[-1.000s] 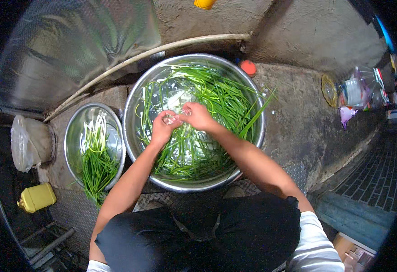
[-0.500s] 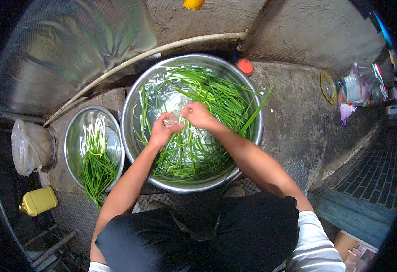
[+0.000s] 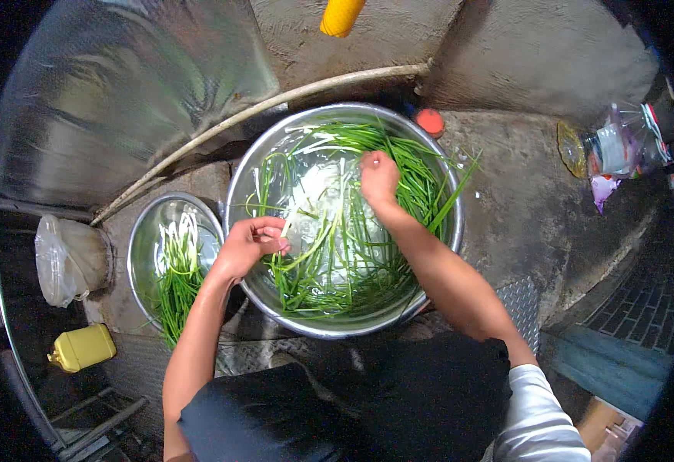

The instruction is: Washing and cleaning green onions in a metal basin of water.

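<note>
A large metal basin (image 3: 233, 173) holds water and long green onions (image 3: 418, 173), heaped thickest along its far right side, with looser stalks floating nearer me. My left hand (image 3: 254, 245) is over the basin's left rim, its thumb and fingers pinched round the white end of a green onion (image 3: 289, 222). Farther right, my right hand (image 3: 379, 181) is closed against the inner edge of the heap; whatever its curled fingers hold is hidden. Left of the big basin, a smaller metal basin (image 3: 138, 235) contains a bundle of green onions (image 3: 177, 281), white ends pointing away from me.
A pale hose or pipe (image 3: 275, 100) curves behind the basins, beside plastic sheeting (image 3: 121, 100). At left stand a plastic-covered bucket (image 3: 71, 258) and a yellow jug (image 3: 83, 348). A red lid-like object (image 3: 431, 121) touches the far right rim. Bags (image 3: 618, 150) lie at far right.
My hands were close together over the basin's middle. The left has drawn back left with a green onion; the right has moved right and away, to the heap. The view has shifted slightly.
</note>
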The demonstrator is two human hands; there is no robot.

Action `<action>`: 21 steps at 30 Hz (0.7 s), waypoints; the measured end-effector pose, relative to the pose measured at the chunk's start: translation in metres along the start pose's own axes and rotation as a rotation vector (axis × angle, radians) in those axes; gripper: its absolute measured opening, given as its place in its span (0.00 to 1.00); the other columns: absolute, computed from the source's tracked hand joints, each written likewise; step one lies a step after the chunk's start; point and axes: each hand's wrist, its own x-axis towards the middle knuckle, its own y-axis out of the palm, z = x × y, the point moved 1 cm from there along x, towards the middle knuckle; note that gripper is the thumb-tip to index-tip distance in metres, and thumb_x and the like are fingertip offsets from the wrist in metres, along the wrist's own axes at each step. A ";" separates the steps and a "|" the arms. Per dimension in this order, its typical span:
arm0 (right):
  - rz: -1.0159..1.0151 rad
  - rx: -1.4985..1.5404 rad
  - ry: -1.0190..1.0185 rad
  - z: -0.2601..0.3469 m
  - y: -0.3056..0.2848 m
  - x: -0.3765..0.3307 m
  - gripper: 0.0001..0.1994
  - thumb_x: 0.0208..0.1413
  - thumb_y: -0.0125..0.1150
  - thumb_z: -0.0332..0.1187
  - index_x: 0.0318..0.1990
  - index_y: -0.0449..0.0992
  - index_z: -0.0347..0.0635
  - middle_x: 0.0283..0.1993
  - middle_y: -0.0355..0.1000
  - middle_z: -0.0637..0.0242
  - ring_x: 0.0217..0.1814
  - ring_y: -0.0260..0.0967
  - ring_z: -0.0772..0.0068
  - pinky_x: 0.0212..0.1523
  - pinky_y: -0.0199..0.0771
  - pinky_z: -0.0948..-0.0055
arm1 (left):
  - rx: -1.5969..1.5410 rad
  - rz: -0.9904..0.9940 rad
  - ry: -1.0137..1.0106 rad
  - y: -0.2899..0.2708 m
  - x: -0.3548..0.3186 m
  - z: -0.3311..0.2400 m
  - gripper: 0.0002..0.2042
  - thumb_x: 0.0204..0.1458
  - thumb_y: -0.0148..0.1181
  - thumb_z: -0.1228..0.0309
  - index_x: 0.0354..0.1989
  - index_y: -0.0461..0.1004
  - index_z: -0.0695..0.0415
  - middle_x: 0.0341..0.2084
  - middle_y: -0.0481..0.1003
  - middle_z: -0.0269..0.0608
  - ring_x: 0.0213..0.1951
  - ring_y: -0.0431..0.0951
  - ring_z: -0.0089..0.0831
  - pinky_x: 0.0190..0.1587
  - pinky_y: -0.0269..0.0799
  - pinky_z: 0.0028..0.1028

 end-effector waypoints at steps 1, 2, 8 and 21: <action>-0.005 0.000 -0.001 -0.002 -0.002 0.000 0.11 0.54 0.54 0.37 0.29 0.75 0.37 0.27 0.73 0.48 0.30 0.72 0.46 0.34 0.71 0.57 | 0.022 0.003 0.017 0.003 -0.001 -0.005 0.14 0.51 0.59 0.81 0.47 0.72 0.67 0.33 0.78 0.42 0.34 0.79 0.26 0.40 0.73 0.23; 0.046 0.017 -0.062 0.001 -0.001 -0.005 0.12 0.55 0.55 0.38 0.29 0.76 0.37 0.26 0.73 0.49 0.29 0.72 0.46 0.33 0.71 0.57 | 0.030 -0.004 0.019 0.003 -0.002 -0.005 0.14 0.51 0.59 0.81 0.47 0.72 0.67 0.33 0.78 0.42 0.34 0.79 0.26 0.40 0.73 0.23; 0.274 -0.410 -0.350 0.032 -0.005 -0.030 0.14 0.56 0.60 0.41 0.35 0.77 0.38 0.24 0.73 0.53 0.23 0.72 0.52 0.26 0.69 0.56 | -0.173 -0.120 -0.018 0.006 0.026 0.025 0.12 0.58 0.54 0.73 0.48 0.71 0.65 0.32 0.76 0.36 0.31 0.75 0.23 0.39 0.72 0.23; 0.832 0.274 0.053 -0.004 0.037 -0.072 0.11 0.55 0.62 0.36 0.30 0.74 0.36 0.22 0.71 0.66 0.20 0.64 0.79 0.23 0.65 0.75 | -0.100 -0.177 -0.107 0.061 0.065 0.073 0.14 0.64 0.44 0.57 0.36 0.72 0.53 0.17 0.61 0.22 0.19 0.56 0.15 0.23 0.52 0.20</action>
